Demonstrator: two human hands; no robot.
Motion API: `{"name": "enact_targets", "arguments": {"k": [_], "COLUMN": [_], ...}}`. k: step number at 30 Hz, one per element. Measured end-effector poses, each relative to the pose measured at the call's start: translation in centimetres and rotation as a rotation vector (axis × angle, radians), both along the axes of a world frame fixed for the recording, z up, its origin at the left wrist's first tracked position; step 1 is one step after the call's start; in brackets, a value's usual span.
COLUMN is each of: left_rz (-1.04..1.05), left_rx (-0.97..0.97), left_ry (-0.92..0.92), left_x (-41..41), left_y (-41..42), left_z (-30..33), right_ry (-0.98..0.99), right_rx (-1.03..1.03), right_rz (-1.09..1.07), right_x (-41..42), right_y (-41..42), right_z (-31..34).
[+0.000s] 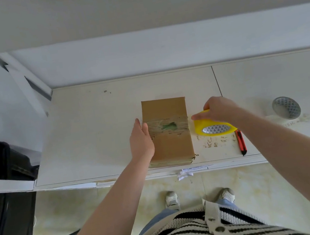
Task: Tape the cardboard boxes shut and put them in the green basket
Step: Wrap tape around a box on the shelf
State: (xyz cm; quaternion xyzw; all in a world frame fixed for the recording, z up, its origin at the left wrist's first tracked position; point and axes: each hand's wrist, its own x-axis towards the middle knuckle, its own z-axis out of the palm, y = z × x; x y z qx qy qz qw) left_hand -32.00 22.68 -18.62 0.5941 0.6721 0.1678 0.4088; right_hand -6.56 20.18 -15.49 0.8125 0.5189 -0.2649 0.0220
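A brown cardboard box (171, 145) lies flat near the front edge of the white table (90, 127). A torn band with a green patch crosses its top. My left hand (140, 140) rests against the box's left side with straight fingers. A yellow tape roll (213, 126) stands just right of the box, and my right hand (220, 110) grips its top. No green basket is in view.
A red and black utility knife (241, 142) lies in front of the yellow roll. A clear tape roll (286, 108) sits further right. A black bag (0, 162) is on a stand at the left. My shoes (172, 200) are on the tiled floor below the table edge.
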Motion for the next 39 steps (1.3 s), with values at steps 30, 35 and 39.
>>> {"name": "enact_targets", "arguments": {"k": [30,35,39], "left_rz": [-0.565,-0.576,-0.59], "left_rx": [0.426,0.419,0.416], "left_ry": [0.649,0.646,0.641], "left_x": [5.9,5.8,5.9], "left_y": [-0.2,-0.1,0.0], "left_z": [-0.1,-0.2,-0.3], "right_ry": [-0.004,-0.059,0.15], "right_rx": [0.051,0.209,0.592], "right_rz": [0.027,0.013,-0.32], "right_x": [0.0,-0.1,1.8], "right_y": [-0.4,-1.5,-4.3], "right_z": [0.2,-0.1,-0.9]}}
